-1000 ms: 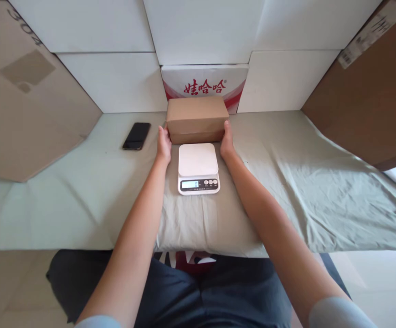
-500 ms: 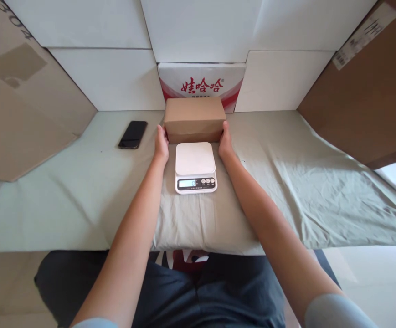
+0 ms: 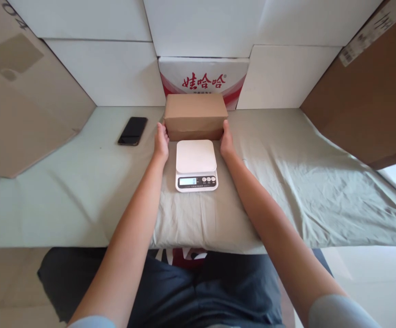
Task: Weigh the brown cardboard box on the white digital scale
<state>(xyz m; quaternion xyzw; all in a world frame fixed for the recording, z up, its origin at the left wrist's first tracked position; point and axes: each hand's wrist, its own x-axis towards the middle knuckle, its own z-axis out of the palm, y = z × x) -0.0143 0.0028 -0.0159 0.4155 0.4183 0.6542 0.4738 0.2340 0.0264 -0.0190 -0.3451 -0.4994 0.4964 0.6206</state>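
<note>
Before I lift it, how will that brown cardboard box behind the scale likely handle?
The cardboard box looks stiff: flat faces, crisp edges. Its broad, low shape makes tipping or rolling unlikely. The left hand and right hand press opposite ends; plain cardboard probably grips well. Weight cannot be judged.

Printed carton point(image 3: 203, 77) blocks behind brown box point(image 3: 195, 115); sides open.
</note>
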